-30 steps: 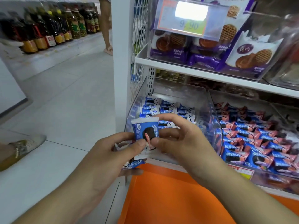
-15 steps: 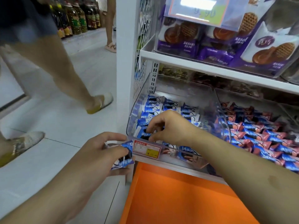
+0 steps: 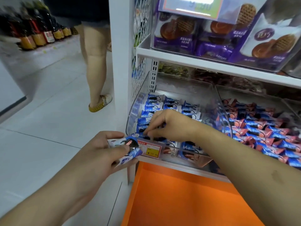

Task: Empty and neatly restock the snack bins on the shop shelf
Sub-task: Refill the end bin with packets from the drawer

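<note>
We're reaching our right hand [image 3: 169,123] over the front lip of the clear snack bin [image 3: 216,111], wrist bent down, fingertips curling in on a blue cookie packet [image 3: 143,128] in the front row; the exact grip is hard to make out through blur. Our left hand [image 3: 101,149] is hovering just outside the bin's left corner, thumb and fingers clamping a small stack of blue packets [image 3: 130,149]. The price tag [image 3: 150,148] is partly covered by that stack, and the neighbouring bin of red-and-blue packets [image 3: 268,132] is getting cut off at the right edge
</note>
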